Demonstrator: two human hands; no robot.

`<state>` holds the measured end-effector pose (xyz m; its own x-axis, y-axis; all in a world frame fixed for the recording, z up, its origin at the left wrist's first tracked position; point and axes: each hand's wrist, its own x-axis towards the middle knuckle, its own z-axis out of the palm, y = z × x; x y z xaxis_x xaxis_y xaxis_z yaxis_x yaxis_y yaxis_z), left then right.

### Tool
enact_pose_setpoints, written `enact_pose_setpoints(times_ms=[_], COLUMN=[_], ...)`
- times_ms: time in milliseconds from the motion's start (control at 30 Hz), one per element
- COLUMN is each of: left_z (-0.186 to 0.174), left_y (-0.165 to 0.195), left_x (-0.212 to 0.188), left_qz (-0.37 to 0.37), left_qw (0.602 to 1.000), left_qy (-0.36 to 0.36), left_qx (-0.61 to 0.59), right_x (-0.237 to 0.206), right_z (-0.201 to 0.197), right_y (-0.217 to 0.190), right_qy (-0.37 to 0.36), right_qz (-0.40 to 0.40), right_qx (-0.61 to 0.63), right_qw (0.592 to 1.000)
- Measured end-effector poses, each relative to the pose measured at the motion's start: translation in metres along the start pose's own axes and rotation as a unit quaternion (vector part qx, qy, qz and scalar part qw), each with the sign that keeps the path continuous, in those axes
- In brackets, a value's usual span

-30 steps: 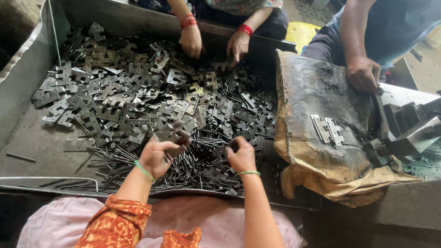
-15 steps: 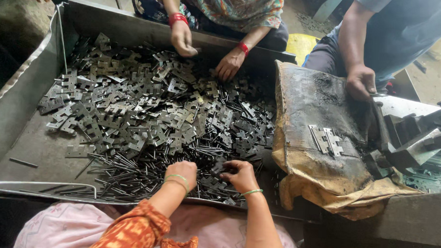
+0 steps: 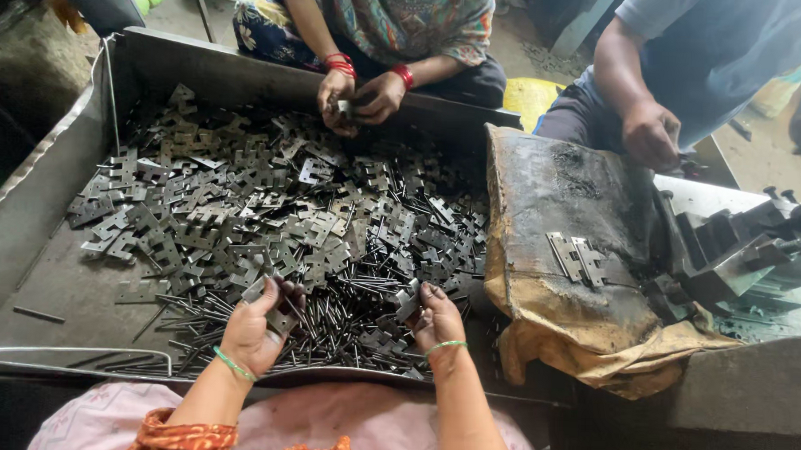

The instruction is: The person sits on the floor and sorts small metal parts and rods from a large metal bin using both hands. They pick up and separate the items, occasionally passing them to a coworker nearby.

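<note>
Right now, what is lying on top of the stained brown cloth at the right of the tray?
On the stained brown cloth lies one assembled grey metal hinge, opened flat. A dark metal fixture sits at its right edge. What the cloth covers underneath cannot be seen.

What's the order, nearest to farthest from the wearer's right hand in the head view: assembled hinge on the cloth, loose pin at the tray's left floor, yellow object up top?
From the right hand:
1. Assembled hinge, on the stained cloth to its right.
2. Yellow object, far side past the tray, between the two other people.
3. Loose pin, alone on the tray floor, far left.
</note>
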<state>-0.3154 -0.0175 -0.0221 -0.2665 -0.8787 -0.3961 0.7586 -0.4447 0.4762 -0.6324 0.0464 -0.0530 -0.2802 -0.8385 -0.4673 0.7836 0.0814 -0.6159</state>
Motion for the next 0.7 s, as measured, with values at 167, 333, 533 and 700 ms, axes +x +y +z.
enact_pose_setpoints(times_ms=[167,333,533,700], left_z=[-0.004,0.000,0.009,0.024], left_y=[-0.026,-0.051,-0.053,-0.061], left_x=[0.000,-0.003,0.002,0.001], left_qz=[-0.033,-0.139,-0.170,-0.165], left_qw=[0.998,0.989,0.983,0.985], left_qy=[-0.040,-0.046,-0.066,0.048], left_qx=[0.038,0.016,0.013,0.029], right_x=[-0.026,-0.079,-0.107,-0.092], right_z=[0.028,0.069,0.106,0.092], right_y=[0.009,0.006,0.024,0.053], right_qy=[-0.029,-0.198,-0.352,-0.329], right_qz=[-0.065,-0.490,-0.477,-0.371], right_qx=[-0.106,-0.580,-0.647,-0.592], right_qw=[0.992,0.619,0.480,0.635])
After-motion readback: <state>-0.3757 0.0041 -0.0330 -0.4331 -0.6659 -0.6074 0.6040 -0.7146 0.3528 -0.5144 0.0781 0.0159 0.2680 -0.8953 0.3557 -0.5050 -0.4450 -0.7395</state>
